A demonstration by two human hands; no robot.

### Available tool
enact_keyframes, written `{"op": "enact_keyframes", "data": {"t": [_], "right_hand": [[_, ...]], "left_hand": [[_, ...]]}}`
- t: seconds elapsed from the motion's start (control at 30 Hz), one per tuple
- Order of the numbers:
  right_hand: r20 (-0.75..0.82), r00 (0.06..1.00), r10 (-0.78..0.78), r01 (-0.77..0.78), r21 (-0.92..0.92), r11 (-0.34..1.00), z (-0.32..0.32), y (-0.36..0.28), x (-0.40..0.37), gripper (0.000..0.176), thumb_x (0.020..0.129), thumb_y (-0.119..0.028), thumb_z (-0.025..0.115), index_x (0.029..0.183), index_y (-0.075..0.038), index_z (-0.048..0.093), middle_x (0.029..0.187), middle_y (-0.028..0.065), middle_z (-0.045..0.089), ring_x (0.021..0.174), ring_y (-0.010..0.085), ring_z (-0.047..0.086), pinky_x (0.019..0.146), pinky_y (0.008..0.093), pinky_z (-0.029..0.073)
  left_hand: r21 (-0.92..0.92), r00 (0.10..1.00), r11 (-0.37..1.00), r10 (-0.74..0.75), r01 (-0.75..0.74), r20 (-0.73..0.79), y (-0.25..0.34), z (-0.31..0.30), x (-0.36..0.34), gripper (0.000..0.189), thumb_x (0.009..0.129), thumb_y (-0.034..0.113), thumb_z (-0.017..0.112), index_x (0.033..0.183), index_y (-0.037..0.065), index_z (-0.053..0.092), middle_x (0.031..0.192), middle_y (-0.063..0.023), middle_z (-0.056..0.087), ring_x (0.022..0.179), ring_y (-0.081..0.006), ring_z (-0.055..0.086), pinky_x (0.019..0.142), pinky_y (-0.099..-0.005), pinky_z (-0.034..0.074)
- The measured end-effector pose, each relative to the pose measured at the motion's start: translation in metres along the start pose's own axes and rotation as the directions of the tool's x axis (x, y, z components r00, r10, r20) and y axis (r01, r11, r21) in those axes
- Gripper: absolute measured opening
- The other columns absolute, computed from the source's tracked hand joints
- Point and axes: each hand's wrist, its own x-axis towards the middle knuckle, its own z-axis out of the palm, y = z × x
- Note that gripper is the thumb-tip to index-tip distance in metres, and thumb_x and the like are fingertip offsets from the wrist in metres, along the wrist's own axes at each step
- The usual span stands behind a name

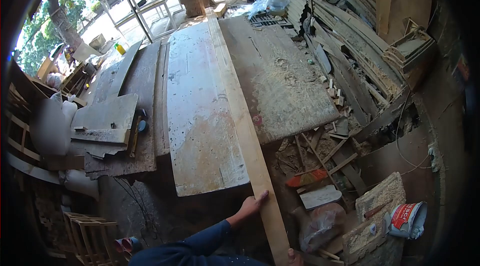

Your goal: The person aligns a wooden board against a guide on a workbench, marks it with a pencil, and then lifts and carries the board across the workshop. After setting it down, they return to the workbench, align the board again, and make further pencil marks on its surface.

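Observation:
A long, narrow wooden plank [243, 121] runs from the bottom of the head view to the far end of the worktable. My left hand [250, 207] grips its left edge near the close end, thumb on top and fingers hidden beneath. At the bottom edge of the view, my right hand [295, 258] is partly cut off, its thumb against the plank's right edge. Under the plank lies a pale, stained board [197, 116]. To its right is a rough board [285, 81] strewn with sawdust.
On the left, a dark tabletop [142, 138] carries loose wood pieces. A white bucket [407, 220] with a red label lies tilted at lower right, near a sawdust-covered board [382, 196]. Stacked timber [350, 41] lines the right side. Wood scraps and a plastic bag [322, 226] lie below.

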Motion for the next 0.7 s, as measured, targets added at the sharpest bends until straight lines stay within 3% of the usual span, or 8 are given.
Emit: {"op": "enact_keyframes", "data": {"t": [0.27,0.4,0.47,0.5,0.53,0.57,0.63,0.7], "right_hand": [[-0.028,0.997,0.074,-0.076,-0.082,0.994,0.002,-0.018,0.018,0.053,0.098,-0.039,0.055,0.141,-0.009,0.063,0.132,0.0295,0.066,0.126,0.0503,0.058,0.106,0.0551,0.048],[-0.032,0.999,0.043,-0.041,0.057,0.998,0.0,-0.029,0.022,0.051,0.101,-0.041,0.05,0.139,-0.009,0.064,0.126,0.0307,0.068,0.121,0.0516,0.06,0.103,0.056,0.048],[-0.026,1.0,0.013,-0.013,-0.019,1.0,0.0,-0.03,0.03,0.051,0.099,-0.04,0.052,0.139,-0.009,0.065,0.126,0.0307,0.068,0.121,0.0512,0.061,0.102,0.0556,0.049],[-0.023,1.0,-0.002,0.001,-0.056,0.998,0.002,-0.03,0.035,0.051,0.099,-0.039,0.053,0.138,-0.009,0.065,0.126,0.0307,0.068,0.12,0.051,0.061,0.101,0.0555,0.05],[-0.03,1.0,0.0,-0.002,-0.064,0.998,0.005,-0.022,0.044,0.051,0.098,-0.037,0.054,0.138,-0.009,0.065,0.126,0.0302,0.068,0.12,0.0507,0.062,0.1,0.0549,0.05],[-0.037,0.999,0.004,-0.007,-0.073,0.997,0.015,0.001,0.057,0.051,0.097,-0.036,0.054,0.138,-0.009,0.065,0.126,0.0298,0.068,0.119,0.0505,0.062,0.1,0.0543,0.051],[-0.059,0.998,-0.02,0.015,-0.093,0.996,0.018,-0.002,0.059,0.049,0.096,-0.033,0.055,0.138,-0.009,0.065,0.125,0.0288,0.069,0.118,0.0501,0.063,0.098,0.0533,0.052],[-0.09,0.993,-0.075,0.064,-0.116,0.991,0.008,-0.033,0.048,0.047,0.098,-0.031,0.055,0.138,-0.009,0.065,0.125,0.0279,0.069,0.118,0.0498,0.063,0.097,0.0527,0.052]], "left_hand": [[0.047,1.0,0.999,0.0,0.0,0.001,0.02,-0.021,0.017,0.1,0.094,0.085,0.045,0.122,-0.007,0.072,0.117,-0.0295,0.073,0.12,-0.0425,0.068,0.103,-0.0437,0.05],[0.63,0.963,0.774,-0.116,-0.066,0.243,0.076,-0.082,0.008,0.09,0.096,0.079,0.049,0.118,-0.005,0.074,0.115,-0.0288,0.073,0.112,-0.0408,0.071,0.098,-0.0453,0.053],[0.76,0.965,0.596,0.189,-0.259,0.181,0.102,-0.13,0.017,0.048,0.101,0.05,0.058,0.11,0.007,0.078,0.105,-0.0225,0.076,0.099,-0.041,0.073,0.087,-0.0489,0.056],[0.427,0.992,0.898,0.127,-0.109,-0.014,0.109,-0.16,0.037,0.037,0.101,0.036,0.057,0.109,0.005,0.076,0.097,-0.0229,0.075,0.096,-0.0443,0.071,0.083,-0.0503,0.056],[0.636,0.859,0.725,0.477,-0.265,-0.185,0.1,-0.19,0.073,0.035,0.102,0.031,0.055,0.106,0.004,0.075,0.091,-0.0229,0.074,0.092,-0.0454,0.071,0.08,-0.0523,0.056],[0.667,0.67,0.7,0.626,-0.255,-0.4,0.118,-0.209,0.088,0.036,0.103,0.033,0.054,0.105,0.003,0.075,0.097,-0.0217,0.075,0.096,-0.0444,0.07,0.083,-0.0525,0.054],[0.715,0.586,0.692,0.624,-0.106,-0.517,0.146,-0.239,0.106,0.044,0.106,0.038,0.051,0.131,0.006,0.069,0.138,-0.0236,0.065,0.129,-0.0445,0.059,0.105,-0.0543,0.047],[0.715,0.632,0.699,0.551,0.008,-0.545,0.143,-0.239,0.136,0.05,0.107,0.04,0.047,0.148,0.011,0.054,0.159,-0.0213,0.043,0.147,-0.0446,0.038,0.118,-0.059,0.031]]}}
